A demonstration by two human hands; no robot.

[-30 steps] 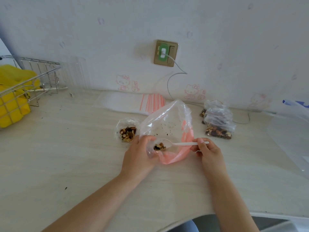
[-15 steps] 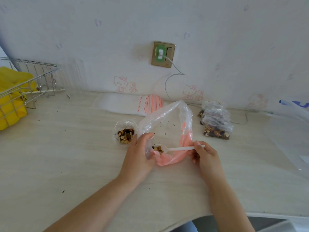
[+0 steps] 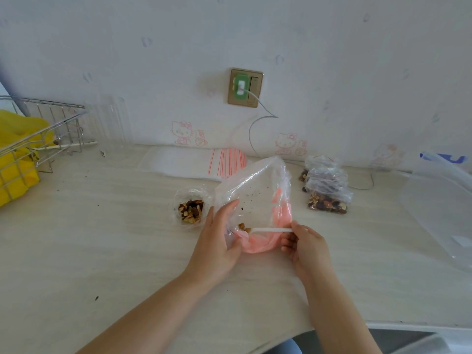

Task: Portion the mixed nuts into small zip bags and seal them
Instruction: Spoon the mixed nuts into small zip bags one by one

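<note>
The left hand (image 3: pixel 217 241) grips the edge of a large clear bag (image 3: pixel 252 198) standing on the desk (image 3: pixel 102 251), while the right hand (image 3: pixel 305 242) pinches the handle of a white plastic spoon (image 3: pixel 270 229) whose bowl holds mixed nuts (image 3: pixel 244 228) inside that bag. Just left of the bag sits an open small zip bag (image 3: pixel 191 209) holding nuts; to the right, well apart, lie filled zip bags (image 3: pixel 325 190) near the wall.

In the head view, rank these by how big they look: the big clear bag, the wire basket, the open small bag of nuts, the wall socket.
1. big clear bag
2. wire basket, partly cut off
3. open small bag of nuts
4. wall socket, similar, farther away
</note>
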